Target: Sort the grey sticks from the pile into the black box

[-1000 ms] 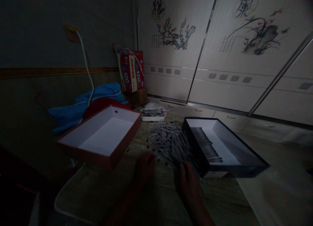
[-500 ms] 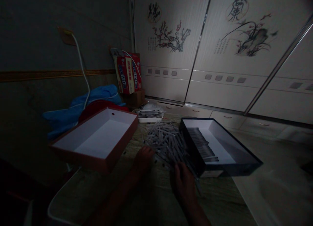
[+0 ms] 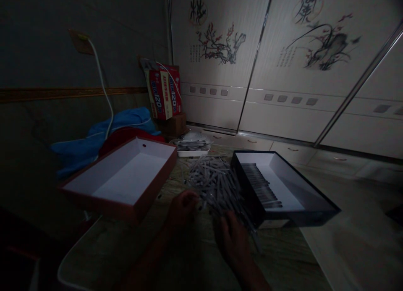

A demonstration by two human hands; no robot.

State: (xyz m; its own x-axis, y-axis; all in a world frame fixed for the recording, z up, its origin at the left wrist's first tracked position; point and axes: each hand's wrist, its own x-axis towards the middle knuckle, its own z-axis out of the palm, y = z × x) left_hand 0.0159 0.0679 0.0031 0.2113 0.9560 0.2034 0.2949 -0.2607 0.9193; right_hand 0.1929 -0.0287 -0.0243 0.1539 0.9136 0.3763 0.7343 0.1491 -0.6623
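A loose pile of thin grey stick-like pieces (image 3: pixel 214 177) lies mid-table between two boxes. My left hand (image 3: pixel 182 207) is at the pile's near left edge, fingers curled together; whatever they may hold is too small and dark to name. At the near end of the pile, my right hand (image 3: pixel 231 234) has its fingers bent down by the sticks, and the dim light hides what its fingertips touch. To the right stands an open dark box (image 3: pixel 302 217) with a white inside and a row of dark sticks (image 3: pixel 260 186) along its left side.
On the left is an open reddish box (image 3: pixel 154 186) with a white inside. Behind the pile sits a white tray (image 3: pixel 193 153) with wrapped sticks. Blue cloth (image 3: pixel 126 121), a red and white carton (image 3: pixel 163 93) and a white cable (image 3: pixel 102 79) are at the back left.
My left hand has shifted slightly left and its fingers have curled more. My right hand has moved a little to the left. The camera view has shifted slightly.
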